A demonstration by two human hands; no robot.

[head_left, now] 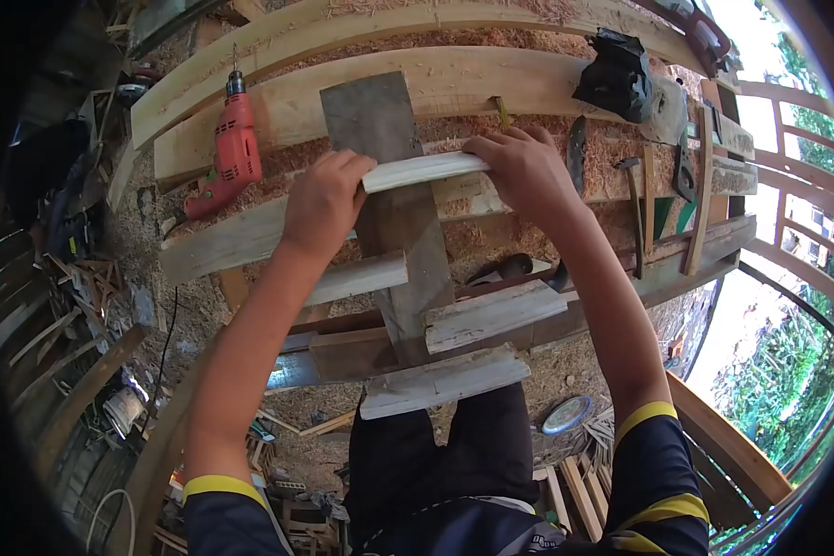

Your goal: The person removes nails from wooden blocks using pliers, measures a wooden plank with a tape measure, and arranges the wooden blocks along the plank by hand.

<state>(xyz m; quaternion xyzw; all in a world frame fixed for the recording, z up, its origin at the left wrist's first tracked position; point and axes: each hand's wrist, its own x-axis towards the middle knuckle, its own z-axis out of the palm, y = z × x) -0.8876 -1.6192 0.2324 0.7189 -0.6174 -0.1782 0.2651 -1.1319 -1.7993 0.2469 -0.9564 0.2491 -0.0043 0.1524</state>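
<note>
A short pale wood strip [424,170] spans between my two hands, above a grey board [372,116] that lies across the workbench. My left hand [324,204] is closed on the strip's left end, and my right hand [528,171] grips its right end. Closer to me lie other cut wood pieces: one [361,278] by my left forearm, a whitish one [496,315] to the right, and another [445,381] nearest my legs. The undersides of my fingers are hidden.
A red power drill [237,139] rests at the left of the bench. Toward the right are a black plastic bag [613,76], a hammer [633,213] and a handsaw [684,171]. Long planks [473,74] run across the back among shavings. Scrap wood litters the floor.
</note>
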